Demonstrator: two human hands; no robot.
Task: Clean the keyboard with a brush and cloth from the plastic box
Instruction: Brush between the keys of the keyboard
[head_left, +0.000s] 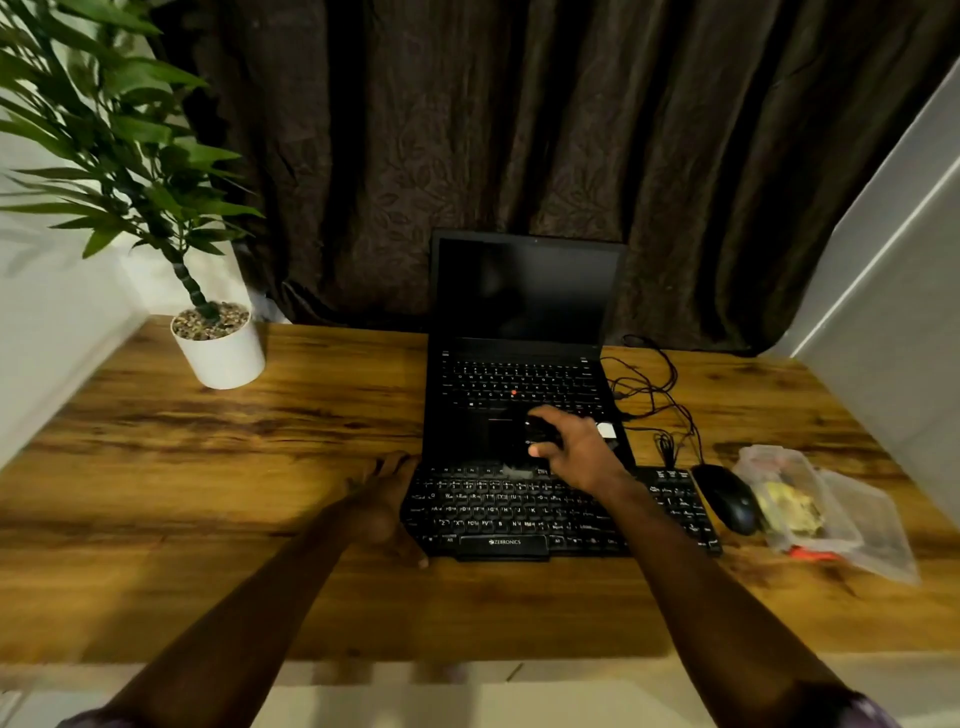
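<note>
A black keyboard (524, 512) lies on the wooden desk in front of an open laptop. My right hand (574, 447) hovers over the keyboard's far edge and grips a dark brush (540, 435), whose pale bristles (517, 472) touch the top key row. My left hand (387, 501) rests against the keyboard's left end, fingers along its edge and thumb at the near corner. At the right stands the clear plastic box (800, 493), its lid lying open, with a yellow cloth (787, 506) inside.
The laptop (519, 364) sits behind the keyboard with its dark screen up. A black mouse (727, 499) lies between keyboard and box, with tangled cables (654, 395) behind it. A potted plant (218, 348) stands at the far left. A dark curtain hangs behind the desk (208, 467).
</note>
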